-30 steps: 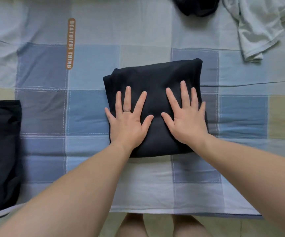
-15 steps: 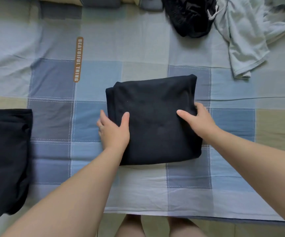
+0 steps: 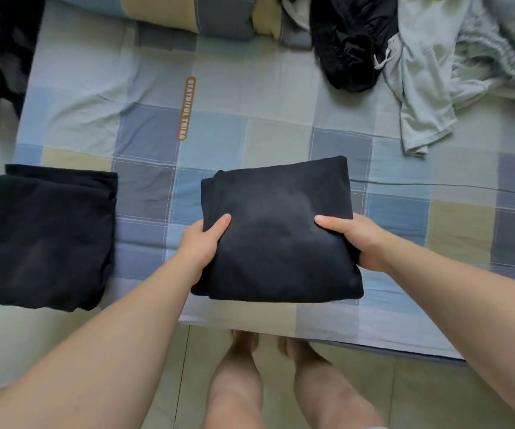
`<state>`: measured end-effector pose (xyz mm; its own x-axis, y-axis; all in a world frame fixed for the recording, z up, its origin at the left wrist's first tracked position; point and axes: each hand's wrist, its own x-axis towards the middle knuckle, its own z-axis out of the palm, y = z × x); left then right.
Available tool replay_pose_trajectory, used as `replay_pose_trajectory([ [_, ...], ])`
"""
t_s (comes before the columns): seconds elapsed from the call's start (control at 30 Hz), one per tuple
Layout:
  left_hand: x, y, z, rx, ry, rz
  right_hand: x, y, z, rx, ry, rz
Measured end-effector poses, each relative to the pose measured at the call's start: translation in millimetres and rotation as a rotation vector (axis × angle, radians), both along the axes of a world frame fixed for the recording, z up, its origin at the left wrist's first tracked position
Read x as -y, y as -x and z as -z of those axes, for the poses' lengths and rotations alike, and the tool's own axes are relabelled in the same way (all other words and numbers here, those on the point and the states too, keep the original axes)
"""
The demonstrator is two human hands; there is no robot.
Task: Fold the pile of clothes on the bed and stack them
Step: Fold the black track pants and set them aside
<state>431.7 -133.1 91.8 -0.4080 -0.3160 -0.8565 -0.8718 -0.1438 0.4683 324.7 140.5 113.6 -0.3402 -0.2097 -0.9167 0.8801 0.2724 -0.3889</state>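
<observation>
A second ago both palms were pressed flat on top of the folded dark garment; now it is gripped at its two sides. By the left hand the left edge is pinched, thumb on top and fingers tucked beneath; the right edge is grasped likewise by the right hand. The garment is held at the near middle of the bed; whether it is raised clear of the sheet cannot be told.

The bundle is nearly square, so no long axis is plain. It is turned slightly, its far right corner lying farther off than the left, with stacked fold layers shown along the left edge.

At the left a folded black stack lies flat, soft and matte. The sheet is a stitched patchwork of blue, grey and tan squares, with an orange label sewn on. At the far right a crumpled black garment is heaped beside a rumpled pale grey garment
</observation>
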Motion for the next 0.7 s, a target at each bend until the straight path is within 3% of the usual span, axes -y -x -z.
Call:
replay_pose_trajectory([
  [0.3,123.7,-49.6,-91.2,-0.101,0.116,-0.080,132.7,-37.3,-76.6,-0.114,0.065,-0.060],
  [0.7,393.9,-130.0,-55.9,-0.116,0.255,0.069,388.8,-158.2,-29.1,-0.029,0.071,0.018],
])
